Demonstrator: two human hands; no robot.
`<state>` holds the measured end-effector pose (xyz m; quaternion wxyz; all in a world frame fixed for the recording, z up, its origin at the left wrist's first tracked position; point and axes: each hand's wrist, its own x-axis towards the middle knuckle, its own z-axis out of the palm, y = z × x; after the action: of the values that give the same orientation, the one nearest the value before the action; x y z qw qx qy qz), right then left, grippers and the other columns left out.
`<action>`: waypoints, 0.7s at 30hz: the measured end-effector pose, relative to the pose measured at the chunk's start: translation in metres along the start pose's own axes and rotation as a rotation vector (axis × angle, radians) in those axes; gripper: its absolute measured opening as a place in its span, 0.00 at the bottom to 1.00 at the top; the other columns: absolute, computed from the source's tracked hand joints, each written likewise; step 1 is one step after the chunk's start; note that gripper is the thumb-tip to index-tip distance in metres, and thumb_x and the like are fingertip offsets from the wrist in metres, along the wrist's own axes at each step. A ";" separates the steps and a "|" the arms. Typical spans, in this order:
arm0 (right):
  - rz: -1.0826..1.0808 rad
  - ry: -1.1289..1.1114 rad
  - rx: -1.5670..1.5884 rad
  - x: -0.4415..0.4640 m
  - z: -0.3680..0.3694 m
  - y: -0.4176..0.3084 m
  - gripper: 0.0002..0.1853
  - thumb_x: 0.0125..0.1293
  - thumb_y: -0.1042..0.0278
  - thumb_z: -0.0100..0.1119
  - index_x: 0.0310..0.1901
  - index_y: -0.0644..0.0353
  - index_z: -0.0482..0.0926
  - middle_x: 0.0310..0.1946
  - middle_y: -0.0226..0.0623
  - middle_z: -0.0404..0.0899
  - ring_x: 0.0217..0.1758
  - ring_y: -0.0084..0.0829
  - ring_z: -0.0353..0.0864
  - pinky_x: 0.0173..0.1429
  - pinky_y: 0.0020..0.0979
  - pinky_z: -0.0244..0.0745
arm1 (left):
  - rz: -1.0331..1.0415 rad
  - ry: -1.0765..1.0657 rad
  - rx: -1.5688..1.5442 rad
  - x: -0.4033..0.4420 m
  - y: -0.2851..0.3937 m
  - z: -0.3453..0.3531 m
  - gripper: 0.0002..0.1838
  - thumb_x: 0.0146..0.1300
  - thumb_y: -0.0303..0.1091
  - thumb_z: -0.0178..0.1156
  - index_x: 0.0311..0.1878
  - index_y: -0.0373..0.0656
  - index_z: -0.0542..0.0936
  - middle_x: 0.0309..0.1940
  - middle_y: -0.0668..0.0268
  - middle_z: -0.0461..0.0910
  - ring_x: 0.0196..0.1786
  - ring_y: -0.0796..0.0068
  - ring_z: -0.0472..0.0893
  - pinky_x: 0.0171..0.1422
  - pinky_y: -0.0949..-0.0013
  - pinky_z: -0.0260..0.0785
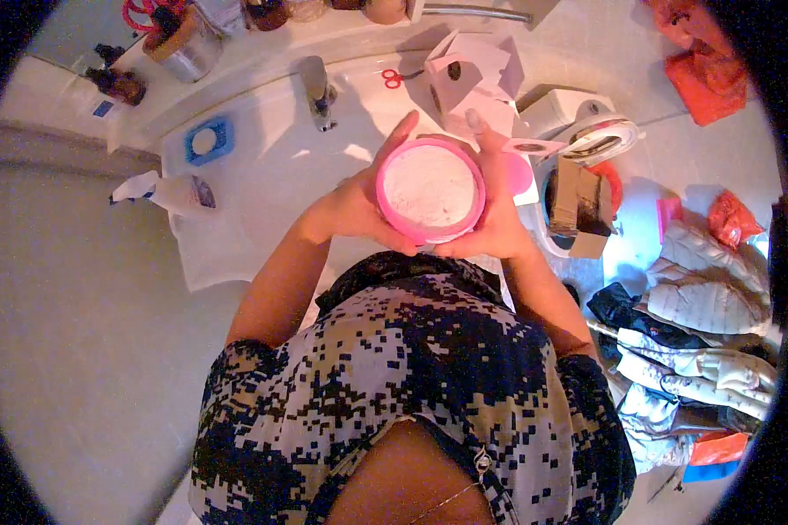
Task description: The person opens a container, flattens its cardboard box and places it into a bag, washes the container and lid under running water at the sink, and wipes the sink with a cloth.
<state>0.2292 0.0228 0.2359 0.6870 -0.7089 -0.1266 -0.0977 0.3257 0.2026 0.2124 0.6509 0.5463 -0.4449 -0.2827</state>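
Observation:
Between my two hands is a round pink tub (425,234), held over the front of the white sink. Its open top faces up and shows pale, powdery contents (431,185) nearly filling it. My left hand (363,199) wraps around the left side, thumb along the front edge. On the opposite side my right hand (502,203) curls around the rim. Just right of the right hand, a flat pink round piece (519,173), perhaps a lid, is partly covered. An opened pale box (477,74) stands behind my right hand.
The faucet (319,94) rises at the sink's back. Red-handled scissors (393,79) lie near the box. A blue soap dish (208,142) and a spray bottle (177,192) are at left. On the right are a cardboard box (582,206) and piled clothes (700,350).

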 end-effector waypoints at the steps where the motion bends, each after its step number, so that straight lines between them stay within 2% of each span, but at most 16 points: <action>1: 0.008 -0.030 0.032 0.002 0.002 0.000 0.69 0.33 0.59 0.80 0.71 0.57 0.35 0.63 0.50 0.60 0.67 0.43 0.62 0.69 0.41 0.55 | 0.003 0.017 -0.026 -0.002 -0.001 0.004 0.75 0.27 0.33 0.81 0.72 0.45 0.34 0.67 0.61 0.57 0.68 0.67 0.59 0.71 0.64 0.50; 4: 0.030 0.036 0.192 0.010 0.011 0.007 0.67 0.37 0.61 0.78 0.71 0.58 0.35 0.65 0.50 0.57 0.69 0.42 0.58 0.70 0.40 0.52 | -0.004 0.095 -0.014 -0.007 -0.007 0.006 0.74 0.28 0.31 0.81 0.72 0.46 0.34 0.66 0.61 0.58 0.67 0.67 0.61 0.70 0.63 0.52; 10: 0.053 0.043 -0.069 0.008 0.018 0.008 0.61 0.44 0.70 0.73 0.70 0.61 0.34 0.67 0.48 0.52 0.71 0.38 0.52 0.72 0.37 0.45 | 0.044 0.364 -0.126 -0.009 -0.016 0.008 0.71 0.30 0.27 0.78 0.72 0.47 0.35 0.64 0.61 0.62 0.65 0.67 0.64 0.68 0.62 0.57; 13: 0.082 0.066 0.054 0.009 0.026 0.008 0.58 0.46 0.76 0.69 0.71 0.60 0.34 0.67 0.46 0.53 0.71 0.36 0.52 0.72 0.36 0.46 | 0.042 0.427 -0.122 -0.010 -0.016 0.010 0.70 0.30 0.26 0.77 0.72 0.47 0.36 0.63 0.61 0.62 0.65 0.66 0.65 0.68 0.62 0.58; 16: 0.060 0.042 0.309 0.012 0.024 0.001 0.57 0.45 0.82 0.65 0.71 0.60 0.35 0.67 0.47 0.53 0.71 0.36 0.54 0.71 0.35 0.47 | 0.037 0.435 -0.109 -0.013 -0.011 0.010 0.69 0.30 0.25 0.77 0.72 0.47 0.36 0.62 0.61 0.63 0.64 0.66 0.65 0.68 0.62 0.58; 19: 0.052 0.037 0.345 0.011 0.023 -0.001 0.54 0.47 0.83 0.61 0.71 0.60 0.34 0.66 0.48 0.57 0.69 0.37 0.57 0.71 0.35 0.49 | 0.029 0.430 -0.111 -0.013 -0.005 0.010 0.69 0.30 0.25 0.77 0.72 0.47 0.37 0.62 0.61 0.63 0.64 0.66 0.65 0.68 0.62 0.58; 21: 0.125 0.058 0.414 0.011 0.021 0.002 0.50 0.52 0.77 0.60 0.71 0.57 0.36 0.66 0.48 0.57 0.69 0.39 0.57 0.71 0.37 0.50 | 0.032 0.428 -0.094 -0.013 -0.007 0.009 0.70 0.29 0.26 0.77 0.72 0.47 0.37 0.62 0.61 0.64 0.64 0.66 0.65 0.68 0.62 0.58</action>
<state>0.2399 0.0444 0.2367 0.8259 -0.5560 -0.0801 -0.0472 0.3132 0.2076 0.2021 0.7596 0.5558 -0.2916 -0.1704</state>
